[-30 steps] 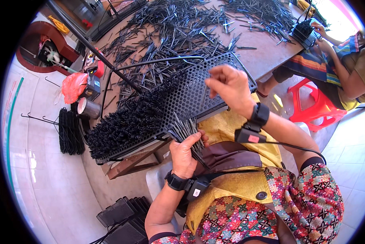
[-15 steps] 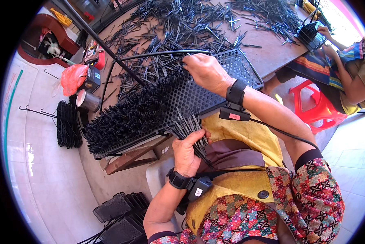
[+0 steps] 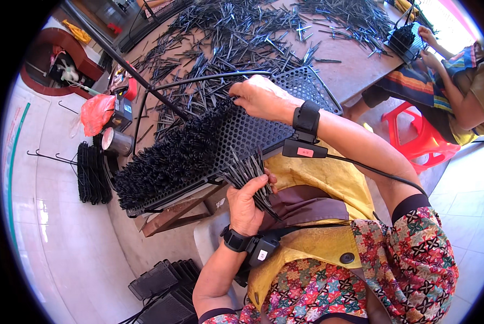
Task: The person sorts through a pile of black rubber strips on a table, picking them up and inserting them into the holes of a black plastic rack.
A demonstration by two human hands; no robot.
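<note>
Left hand (image 3: 246, 202): clamped around a bundle of black sticks (image 3: 248, 174), near the tray's near edge.
Right hand (image 3: 261, 97): fingers pinched together at the perforated tray (image 3: 253, 129), far side.

Left hand (image 3: 246, 202) holds a bundle of black sticks (image 3: 248, 174); right hand (image 3: 261, 97) presses on the perforated tray (image 3: 242, 132).
</note>
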